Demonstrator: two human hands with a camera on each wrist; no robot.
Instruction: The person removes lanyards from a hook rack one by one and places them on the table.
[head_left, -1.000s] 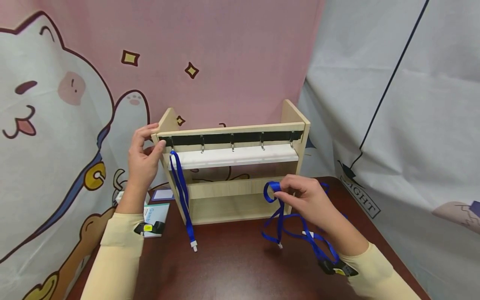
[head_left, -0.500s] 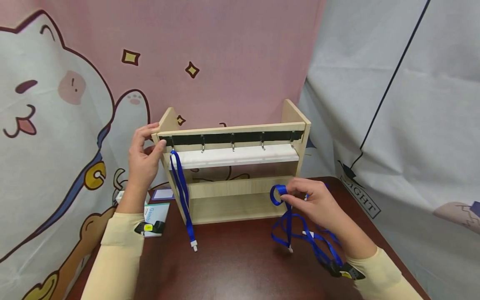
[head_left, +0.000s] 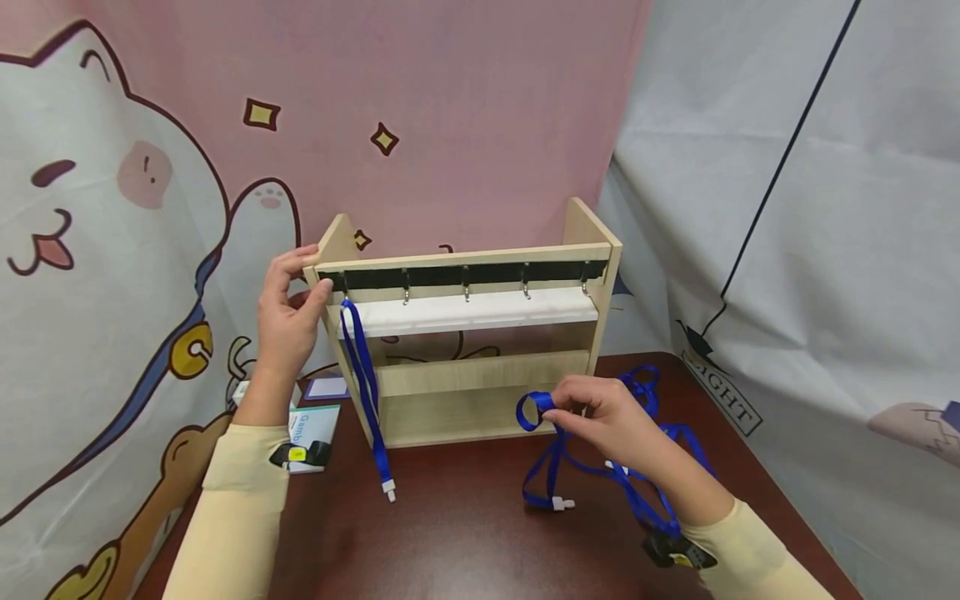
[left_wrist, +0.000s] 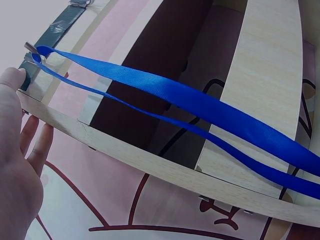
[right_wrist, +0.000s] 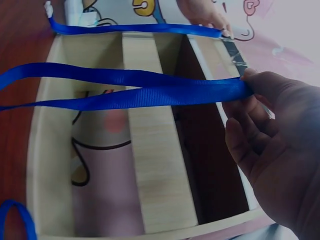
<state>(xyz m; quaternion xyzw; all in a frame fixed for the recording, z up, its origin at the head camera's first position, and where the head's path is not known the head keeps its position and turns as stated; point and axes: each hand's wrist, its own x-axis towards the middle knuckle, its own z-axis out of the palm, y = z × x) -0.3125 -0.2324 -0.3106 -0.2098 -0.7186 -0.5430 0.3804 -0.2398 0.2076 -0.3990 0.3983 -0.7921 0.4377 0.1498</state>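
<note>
the table was dark brown. right hand pinched a blue lanyard near the right front corner of the wooden rack; left hand gripped its upper left corner. judged: bracing seemed sound; loop wanted spreading, clear of loose blue straps toward the table's right edge.

Open air fronts 4 hooks; the hanging lanyard and left grip crowd the 1 at far left.
</note>
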